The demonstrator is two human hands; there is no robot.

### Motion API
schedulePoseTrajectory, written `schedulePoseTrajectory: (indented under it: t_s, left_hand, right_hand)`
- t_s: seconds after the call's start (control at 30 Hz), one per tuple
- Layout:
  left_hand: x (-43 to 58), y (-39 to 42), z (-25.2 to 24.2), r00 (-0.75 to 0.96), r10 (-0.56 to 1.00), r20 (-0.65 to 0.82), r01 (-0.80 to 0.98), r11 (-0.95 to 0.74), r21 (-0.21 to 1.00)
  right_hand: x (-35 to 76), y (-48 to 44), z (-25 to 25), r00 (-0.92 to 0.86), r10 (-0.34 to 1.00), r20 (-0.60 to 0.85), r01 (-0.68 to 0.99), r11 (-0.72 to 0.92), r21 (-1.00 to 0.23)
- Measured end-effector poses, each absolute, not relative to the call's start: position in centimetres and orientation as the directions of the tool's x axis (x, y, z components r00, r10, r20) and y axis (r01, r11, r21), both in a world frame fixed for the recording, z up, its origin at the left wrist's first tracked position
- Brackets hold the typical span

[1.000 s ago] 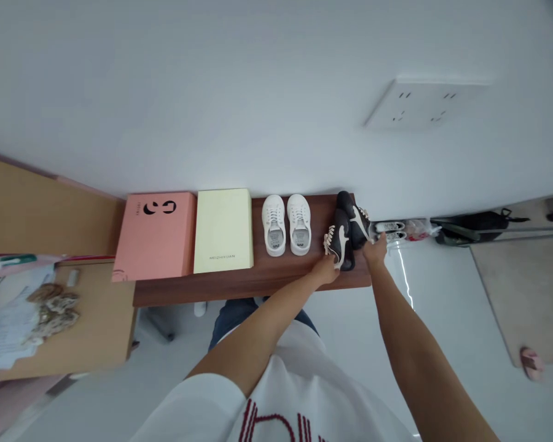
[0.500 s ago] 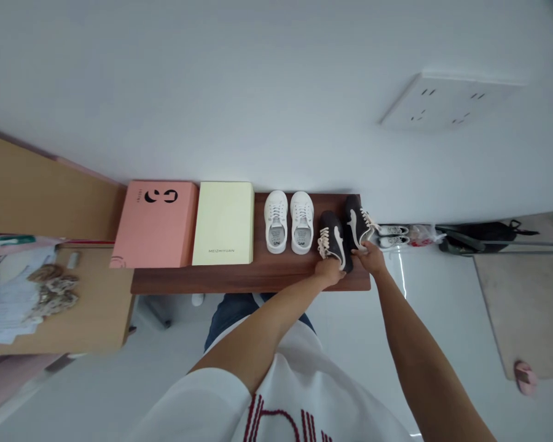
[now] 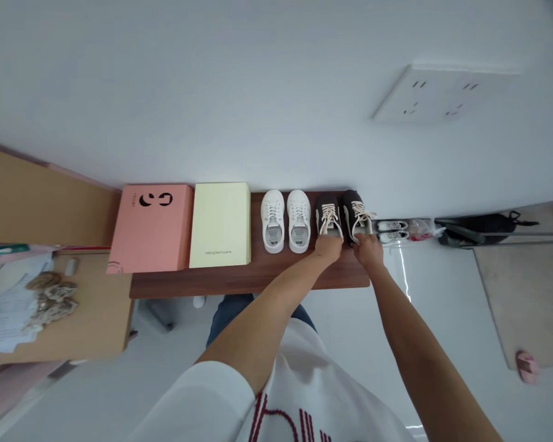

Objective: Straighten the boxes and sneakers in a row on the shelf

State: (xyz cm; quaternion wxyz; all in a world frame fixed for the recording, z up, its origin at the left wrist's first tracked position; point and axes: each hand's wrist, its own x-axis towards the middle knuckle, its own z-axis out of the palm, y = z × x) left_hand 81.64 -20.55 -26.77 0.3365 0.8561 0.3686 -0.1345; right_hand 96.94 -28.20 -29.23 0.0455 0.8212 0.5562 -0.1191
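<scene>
Two dark sneakers with cream laces stand side by side at the right end of a brown wooden board [image 3: 203, 283], toes toward the wall. My left hand [image 3: 328, 247] is closed on the heel of the left dark sneaker [image 3: 326, 205]. On the heel of the right dark sneaker [image 3: 352, 202], my right hand [image 3: 367, 248] is gripping, its thumb near the shoe opening. Just left of them sits a pair of white sneakers, the nearer one [image 3: 298, 212] close to the dark pair and the other [image 3: 272, 212] beside it.
A pale yellow box [image 3: 221, 221] and a pink box [image 3: 150, 230] lie on the board's left part. A desk [image 3: 92, 307] with papers adjoins at left. Beyond the board's right end are more white shoes [image 3: 392, 236], a black bag [image 3: 482, 227] and a floor mat [image 3: 529, 294].
Both dark sneakers have turned from lying tilted on their sides to sitting upright, openings up, side by side. My hands stay at their heels. The view has shifted slightly.
</scene>
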Motion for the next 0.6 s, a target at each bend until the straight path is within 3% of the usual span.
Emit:
schedulePoseTrajectory:
  t_s: [0.6]
  left_hand:
    - [83.8, -18.5, -28.2, 0.66, 0.523, -0.54, 0.748, -0.523, 0.408]
  right_hand:
    - [95.9, -26.6, -30.0, 0.406, 0.846, -0.345, 0.901, -0.433, -0.002]
